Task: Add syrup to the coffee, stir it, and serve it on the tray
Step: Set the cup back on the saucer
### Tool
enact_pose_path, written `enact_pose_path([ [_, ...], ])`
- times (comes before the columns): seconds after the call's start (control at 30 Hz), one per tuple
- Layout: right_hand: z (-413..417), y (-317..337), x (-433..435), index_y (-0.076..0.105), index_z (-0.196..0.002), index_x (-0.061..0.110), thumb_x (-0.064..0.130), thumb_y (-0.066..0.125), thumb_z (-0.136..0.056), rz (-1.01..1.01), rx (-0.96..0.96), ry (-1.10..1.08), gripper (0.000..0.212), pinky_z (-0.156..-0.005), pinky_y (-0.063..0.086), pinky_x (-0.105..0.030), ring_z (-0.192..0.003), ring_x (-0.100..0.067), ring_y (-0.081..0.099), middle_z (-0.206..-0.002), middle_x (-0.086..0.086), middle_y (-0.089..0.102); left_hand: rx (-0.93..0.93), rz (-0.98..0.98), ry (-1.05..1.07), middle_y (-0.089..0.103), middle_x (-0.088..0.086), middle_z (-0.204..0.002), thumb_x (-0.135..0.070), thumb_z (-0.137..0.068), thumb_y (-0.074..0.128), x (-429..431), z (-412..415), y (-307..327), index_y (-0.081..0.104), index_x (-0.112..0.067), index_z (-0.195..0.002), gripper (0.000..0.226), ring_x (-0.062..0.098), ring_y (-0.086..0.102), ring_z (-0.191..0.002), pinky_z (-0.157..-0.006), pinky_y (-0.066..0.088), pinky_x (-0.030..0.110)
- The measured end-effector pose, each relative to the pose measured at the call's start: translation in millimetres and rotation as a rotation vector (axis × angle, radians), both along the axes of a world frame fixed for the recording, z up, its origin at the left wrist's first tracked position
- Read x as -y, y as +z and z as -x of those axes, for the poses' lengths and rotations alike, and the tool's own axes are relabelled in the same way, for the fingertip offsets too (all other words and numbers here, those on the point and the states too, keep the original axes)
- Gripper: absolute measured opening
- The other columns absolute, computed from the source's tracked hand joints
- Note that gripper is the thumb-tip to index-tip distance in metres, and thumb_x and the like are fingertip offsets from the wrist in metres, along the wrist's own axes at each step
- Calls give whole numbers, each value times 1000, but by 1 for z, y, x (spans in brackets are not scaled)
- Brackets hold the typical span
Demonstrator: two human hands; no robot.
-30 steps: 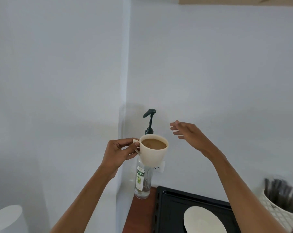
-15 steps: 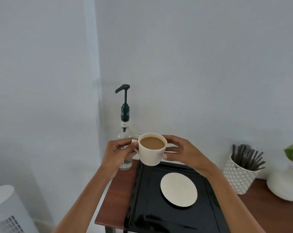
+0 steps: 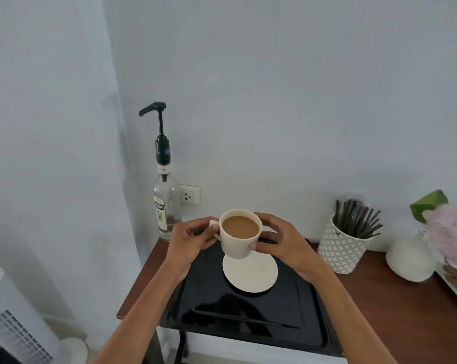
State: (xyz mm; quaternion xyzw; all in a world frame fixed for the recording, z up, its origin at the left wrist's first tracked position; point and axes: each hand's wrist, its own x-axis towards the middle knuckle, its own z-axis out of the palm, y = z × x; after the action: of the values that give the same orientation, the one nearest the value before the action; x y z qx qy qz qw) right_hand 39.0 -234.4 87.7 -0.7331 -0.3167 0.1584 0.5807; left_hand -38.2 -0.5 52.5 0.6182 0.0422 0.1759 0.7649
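Observation:
A cream cup [image 3: 236, 245] full of milky coffee hangs just above a cream saucer [image 3: 251, 274]. My left hand [image 3: 189, 239] pinches its handle, and my right hand [image 3: 279, 243] cups its right side. The saucer lies on a glossy black tray [image 3: 248, 313] on the brown table. A clear syrup bottle [image 3: 166, 203] with a dark pump stands upright at the table's back left corner, behind my left hand. Whether the cup touches the saucer is hard to tell.
A white patterned pot [image 3: 341, 248] of dark stir sticks stands right of the tray. Further right are a white vase [image 3: 409, 261] and pink flowers [image 3: 450, 235]. A wall socket [image 3: 189, 197] sits behind the bottle. A white fan [image 3: 9, 327] stands on the floor at left.
The cup has come down from beside the pump to just over the saucer. My right hand has joined on the cup's right side. The view has tilted down onto the table.

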Motion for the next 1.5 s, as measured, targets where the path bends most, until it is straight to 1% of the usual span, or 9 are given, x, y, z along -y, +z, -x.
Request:
enact_pose_path([
  [0.2, -10, -25, 17, 62, -133, 33, 19, 89, -77, 8, -39, -32, 64, -105, 52, -39, -120, -12, 66, -131, 10, 68, -61, -4, 13, 82, 9, -105, -8, -92, 72, 20, -9, -20, 84, -17, -100, 17, 21, 78, -101, -84, 62, 26],
  [0.3, -14, -38, 20, 62, -133, 33, 17, 89, -76, 22, -58, -46, 65, -106, 50, -39, -121, -9, 66, -132, 12, 67, -76, -14, 9, 82, 8, -107, -14, -89, 74, 27, -14, -31, 83, -16, -103, 16, 22, 77, -103, -85, 62, 26],
  [0.4, -16, -54, 23, 62, -131, 35, 17, 90, -74, 36, -73, -79, 66, -105, 50, -36, -120, -7, 66, -130, 15, 69, -104, -31, -3, 81, 8, -108, -24, -83, 76, 32, -19, -46, 82, -13, -106, 26, 26, 75, -107, -92, 62, 34],
  [0.53, -21, -70, 24, 62, -131, 35, 15, 90, -73, 40, -90, -123, 67, -104, 50, -33, -121, -8, 66, -129, 13, 69, -170, -46, -12, 81, 9, -108, -14, -91, 73, 32, -31, -62, 80, -9, -109, 20, 31, 73, -111, -100, 58, 44],
  [0.67, -26, -83, 26, 61, -133, 36, 12, 88, -75, 70, -120, -152, 69, -103, 51, -32, -123, -8, 64, -130, 15, 68, -220, -64, -45, 81, 6, -108, -16, -92, 73, 35, -39, -72, 80, -12, -109, 19, 25, 75, -109, -101, 58, 44],
  [0.93, -35, -97, 23, 59, -135, 35, 9, 88, -75, 93, -179, -180, 71, -96, 54, -27, -124, -9, 64, -132, 14, 67, -290, -78, -55, 80, 9, -110, -15, -94, 72, 31, -54, -84, 79, -8, -109, 17, 27, 72, -113, -104, 56, 47],
  [1.07, -36, -102, 23, 59, -135, 35, 8, 88, -76, 104, -195, -186, 72, -102, 53, -31, -126, -11, 63, -133, 14, 66, -309, -74, -47, 80, 9, -109, -14, -94, 73, 32, -55, -90, 80, -9, -106, 15, 31, 70, -115, -106, 54, 51],
  [1.3, -35, -105, 24, 58, -138, 33, 9, 87, -78, 80, -219, -176, 70, -105, 51, -31, -125, -10, 63, -135, 13, 65, -315, -112, -70, 81, 3, -106, -16, -93, 74, 29, -55, -91, 81, -14, -105, 14, 25, 72, -110, -102, 57, 45],
  [1.5, -34, -103, 28, 55, -141, 30, 11, 85, -80, 96, -209, -167, 70, -98, 53, -21, -126, -9, 63, -137, 12, 64, -325, -151, -55, 81, 1, -106, -17, -94, 73, 30, -56, -90, 81, -16, -106, 15, 22, 72, -108, -99, 56, 43],
])
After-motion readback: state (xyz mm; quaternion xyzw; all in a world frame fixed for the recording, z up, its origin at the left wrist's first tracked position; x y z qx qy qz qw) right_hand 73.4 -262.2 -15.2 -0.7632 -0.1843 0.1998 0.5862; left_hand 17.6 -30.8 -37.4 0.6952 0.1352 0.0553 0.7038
